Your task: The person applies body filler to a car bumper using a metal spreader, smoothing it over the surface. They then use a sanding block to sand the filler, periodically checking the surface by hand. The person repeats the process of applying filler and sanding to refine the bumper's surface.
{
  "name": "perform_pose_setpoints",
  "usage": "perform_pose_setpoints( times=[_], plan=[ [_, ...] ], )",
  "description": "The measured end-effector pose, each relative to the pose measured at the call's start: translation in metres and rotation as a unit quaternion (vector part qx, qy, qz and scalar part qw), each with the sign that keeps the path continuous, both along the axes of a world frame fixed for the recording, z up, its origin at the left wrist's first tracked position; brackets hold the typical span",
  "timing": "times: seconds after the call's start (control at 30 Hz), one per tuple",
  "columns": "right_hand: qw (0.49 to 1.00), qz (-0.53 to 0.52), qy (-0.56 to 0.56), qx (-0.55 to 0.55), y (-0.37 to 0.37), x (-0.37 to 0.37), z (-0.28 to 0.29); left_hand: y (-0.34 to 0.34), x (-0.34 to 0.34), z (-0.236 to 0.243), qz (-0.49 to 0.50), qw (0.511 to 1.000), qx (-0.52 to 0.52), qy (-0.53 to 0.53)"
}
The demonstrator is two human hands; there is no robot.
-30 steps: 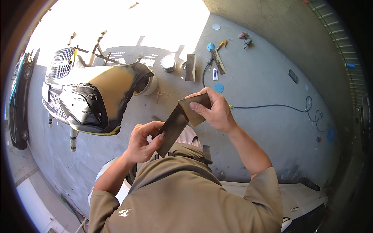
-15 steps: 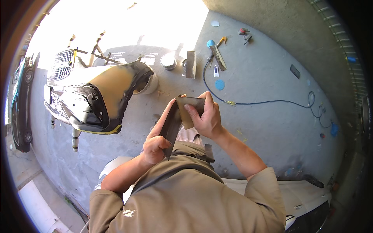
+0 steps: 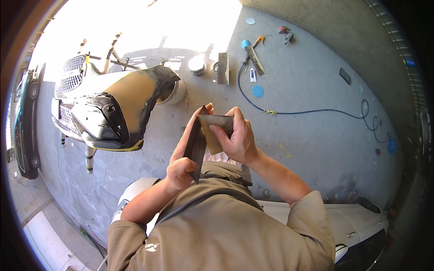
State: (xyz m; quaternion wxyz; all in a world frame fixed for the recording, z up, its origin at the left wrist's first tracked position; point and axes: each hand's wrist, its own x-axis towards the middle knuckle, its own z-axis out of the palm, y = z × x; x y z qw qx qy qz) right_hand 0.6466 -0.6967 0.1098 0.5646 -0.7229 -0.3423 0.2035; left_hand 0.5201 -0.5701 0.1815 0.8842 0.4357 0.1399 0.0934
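Note:
In front of my waist, my left hand (image 3: 180, 174) grips a long, dark putty spreader blade (image 3: 196, 149) on the slant, thumb over its near end and fingers along its outer side. My right hand (image 3: 240, 141) pinches a shorter, squarish putty spreader (image 3: 210, 137), with the thumb flat on its face. The spreader's left edge meets the long blade near its far end, and the two form a narrow V. Any putty between them cannot be made out.
A sanded car bumper (image 3: 135, 92) rests on a stand and a bucket (image 3: 177, 92) at the left. Ahead are a tin (image 3: 196, 66), a long plate (image 3: 223, 67), a tube (image 3: 253, 75) and a blue disc (image 3: 257, 91). A dark hose (image 3: 312, 111) crosses the floor at right.
The right hand's spreader has shifted slightly left and nearer me against the long blade. Both hands keep their grips. The whole view has shifted a little.

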Motion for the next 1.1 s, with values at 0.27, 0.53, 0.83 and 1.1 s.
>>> perform_pose_setpoints(
  times=[0.27,0.53,0.83,1.1],
  plan=[
    [0.996,0.013,-0.079,-0.035,0.004,0.018,0.018,0.001,-0.011,0.006,0.012,0.991,-0.131,0.029],
    [0.997,0.062,-0.054,0.009,0.022,0.011,0.034,0.001,-0.023,0.003,0.045,0.985,-0.164,0.004],
    [0.991,0.111,0.020,-0.068,0.046,-0.002,0.046,0.010,-0.034,0.001,0.082,0.990,-0.103,0.044],
    [0.995,0.061,-0.030,-0.068,0.063,-0.008,0.048,0.020,-0.040,-0.009,0.120,0.989,-0.089,-0.010]
  ],
)
